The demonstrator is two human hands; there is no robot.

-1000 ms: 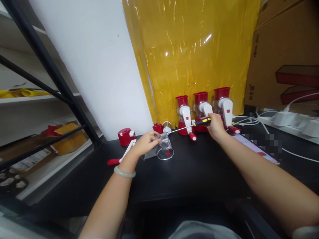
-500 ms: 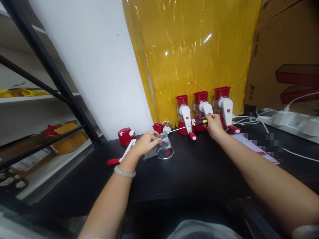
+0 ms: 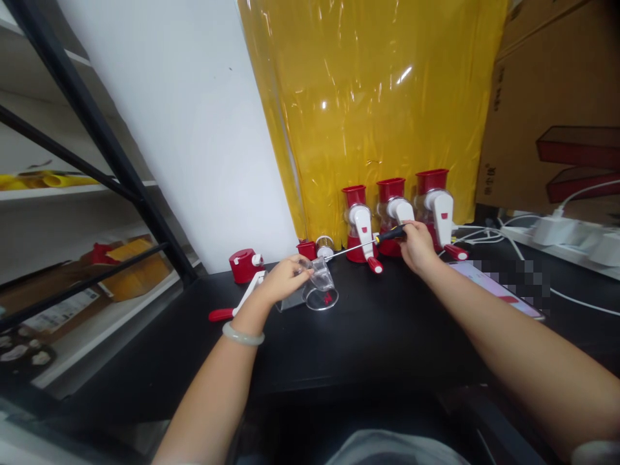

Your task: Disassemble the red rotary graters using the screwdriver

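My left hand [image 3: 287, 279] grips a clear plastic grater housing [image 3: 321, 294] that lies over the black table. In my right hand [image 3: 417, 245] is a screwdriver [image 3: 391, 234] with a black and yellow handle. Its long shaft points left, and the tip meets the upper edge of the clear housing; the exact contact point is too small to make out. Just behind the housing lie a metal grating drum [image 3: 324, 247] and a small red part [image 3: 306, 249]. A white crank with a red handle [image 3: 221, 314] and a red base [image 3: 246, 265] sit left of my left hand.
Three red and white rotary graters [image 3: 359, 232] stand along the back by a yellow plastic sheet [image 3: 368, 116]. At right are a phone [image 3: 494, 287], white cables and a power strip [image 3: 576, 242]. A black-framed shelf [image 3: 97, 110] borders the left side.
The screwdriver handle shows slightly turned in my right hand, with less yellow facing me. My left hand and the clear housing stay in place.
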